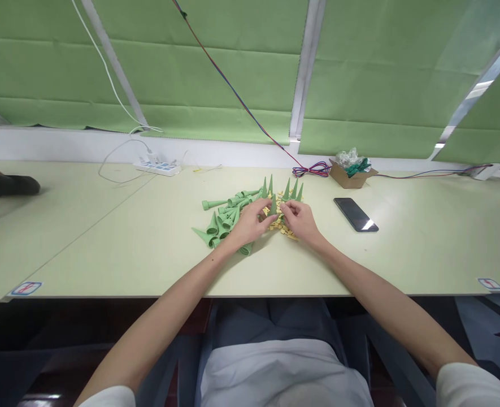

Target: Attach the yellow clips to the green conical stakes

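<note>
A pile of green plastic cone-shaped spikes [222, 217] lies on the pale table [105, 237], in front of me. Several spikes stand upright [290, 191] behind a heap of small yellow pieces [284, 226]. My left hand [250, 223] rests by the pile, its fingers closed on one upright green spike [273, 206]. My right hand [300, 219] sits over the yellow pieces, its fingertips pinched near the same spike; what they hold is too small to make out.
A black phone [355, 214] lies to the right of my hands. A small cardboard box [351, 175] with wrapped items stands behind it. A white power strip [159, 167] and cables lie at the back. A dark object [8, 185] sits far left.
</note>
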Demonstrator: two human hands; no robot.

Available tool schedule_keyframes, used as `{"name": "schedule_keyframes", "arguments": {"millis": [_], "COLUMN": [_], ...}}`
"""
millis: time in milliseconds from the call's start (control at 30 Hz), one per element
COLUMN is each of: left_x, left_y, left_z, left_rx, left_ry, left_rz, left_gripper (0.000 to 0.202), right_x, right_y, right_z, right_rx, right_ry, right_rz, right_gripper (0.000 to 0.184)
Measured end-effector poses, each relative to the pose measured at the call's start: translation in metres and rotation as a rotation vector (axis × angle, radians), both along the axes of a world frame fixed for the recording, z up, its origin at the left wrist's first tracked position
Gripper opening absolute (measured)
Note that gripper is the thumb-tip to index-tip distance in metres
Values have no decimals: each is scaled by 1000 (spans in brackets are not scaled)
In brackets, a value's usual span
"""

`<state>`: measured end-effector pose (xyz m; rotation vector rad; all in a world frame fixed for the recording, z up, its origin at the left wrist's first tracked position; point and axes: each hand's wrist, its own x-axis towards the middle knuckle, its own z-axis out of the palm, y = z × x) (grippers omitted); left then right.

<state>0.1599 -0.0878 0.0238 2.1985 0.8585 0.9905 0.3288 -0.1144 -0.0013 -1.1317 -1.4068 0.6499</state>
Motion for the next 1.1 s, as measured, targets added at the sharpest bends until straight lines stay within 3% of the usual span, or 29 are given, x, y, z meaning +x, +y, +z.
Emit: {"name": "schedule_keyframes", "arguments": {"millis": [200, 400, 567, 700, 867, 1100], "left_x": [-2, 0, -2, -3, -4, -4], "left_y": [2, 5, 3, 2, 2, 0], "left_z": [-1, 0, 6, 9, 9, 7], "left_rx": [-53, -380, -711, -856, -807, -455], "left_ry": [-74, -199, -217, -193, -230, -94], "left_rz": [-13, 1, -128, -237, -232, -144], "left_gripper": [32, 23, 48, 52, 45, 40], "right_x": [0, 1, 1, 1, 1, 1], "right_y": [0, 0, -2, -4, -6, -5], "right_z": [0, 1, 2, 1, 4, 5], "right_rx": [18, 112, 135, 144, 132, 57], "right_ry": [70, 107, 71, 29, -10, 19], "right_rz": [-10, -61, -18, 28, 23, 7], "right_gripper": [40, 36, 33, 33, 35, 38]}}
